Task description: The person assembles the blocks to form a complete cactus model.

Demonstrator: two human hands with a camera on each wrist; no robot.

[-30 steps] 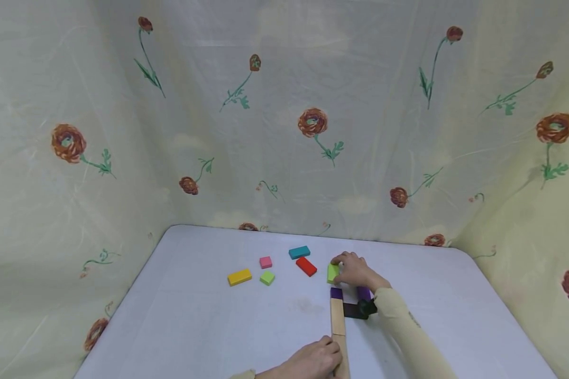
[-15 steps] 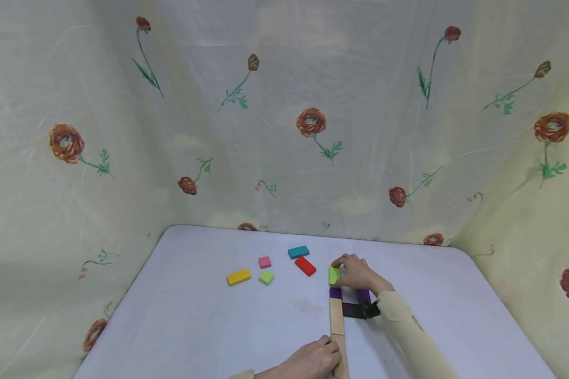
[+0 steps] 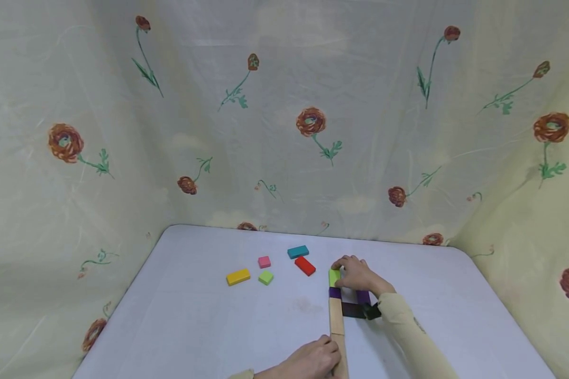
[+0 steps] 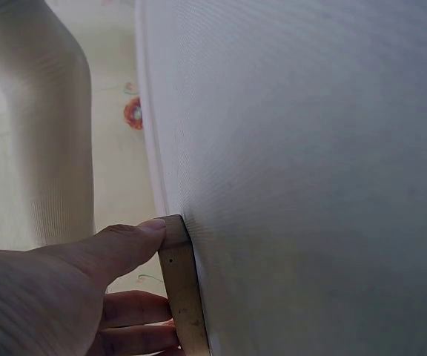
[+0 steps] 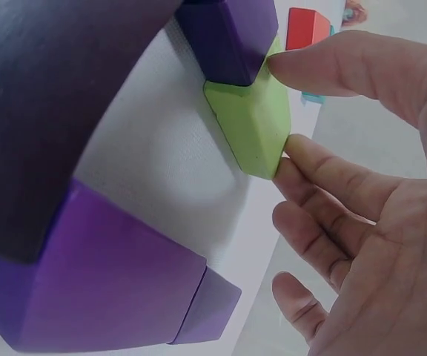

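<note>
My right hand [image 3: 357, 275] pinches a lime green block [image 3: 334, 277] between thumb and fingertips. In the right wrist view the green block's end meets a dark purple block [image 5: 228, 41]. Below that purple block, a light wooden block [image 3: 336, 316] continues the straight row toward me. My left hand [image 3: 308, 360] grips another wooden block [image 4: 184, 297] at the near end of the row, thumb on its end and fingers along its side. A black block [image 3: 353, 310] extends right from the row, with a brighter purple block [image 5: 117, 274] at its far end.
Left of the row lie a red block [image 3: 305, 266], a teal block [image 3: 298, 252], a small pink block [image 3: 264, 261], a small green block [image 3: 266, 277] and a yellow block [image 3: 238, 277]. Flowered cloth [image 3: 284, 158] hangs around the white table [image 3: 194, 326].
My right hand has slid the green block toward me, from a small gap to meeting the dark purple block. My left hand has stayed on the near wooden block.
</note>
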